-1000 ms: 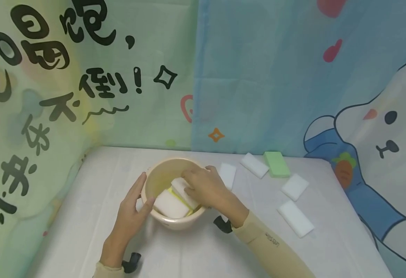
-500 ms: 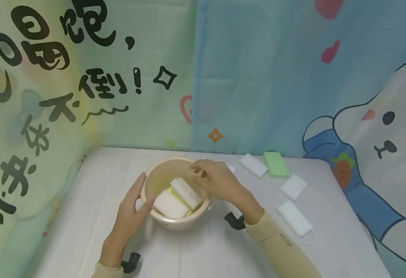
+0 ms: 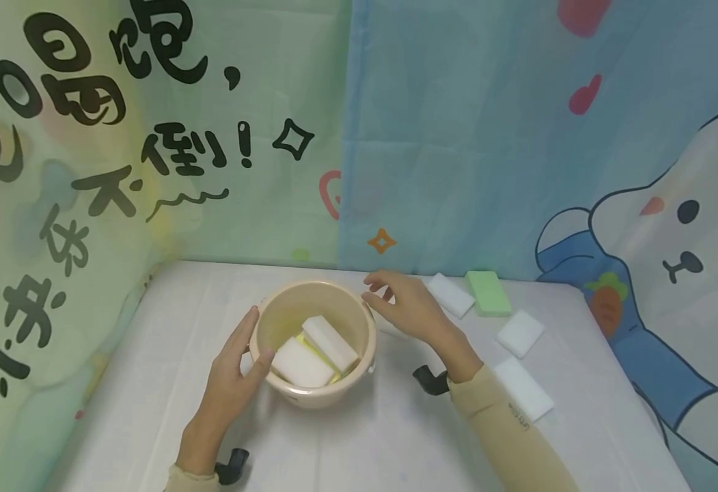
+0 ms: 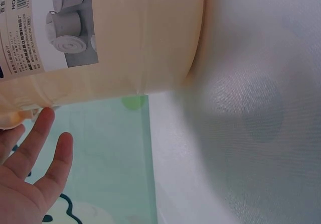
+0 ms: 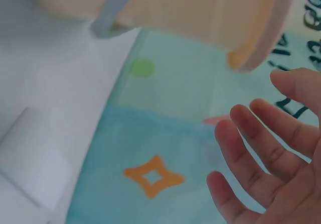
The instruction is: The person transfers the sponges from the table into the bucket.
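A cream plastic bucket [image 3: 361, 328] stands on the white table. Two white sponge blocks [image 3: 302, 362] lie on top inside it, with a yellow piece [image 3: 308, 346] showing between them. My left hand [image 3: 229, 376] rests against the bucket's left side, fingers fairly straight and thumb at the near rim. In the left wrist view, one fingertip touches the wall by the printed label [image 4: 45, 28]. My right hand [image 3: 410, 307] hovers just right of the rim, holding nothing, with loosely bent fingers spread. Beneath it, a white block [image 5: 37, 158] shows in the right wrist view, mostly hidden in the head view.
To the right lie more white blocks [image 3: 521, 389] and a green block [image 3: 488, 294] near the back edge. Printed cloths [image 3: 457, 171] hang behind and left of the table [image 3: 346, 451]. Black wrist straps [image 3: 430, 380] stick out below the wrists.
My right hand has let go of the white block in the bucket, risen out past the rim and moved right. The left hand has stayed at the bucket.
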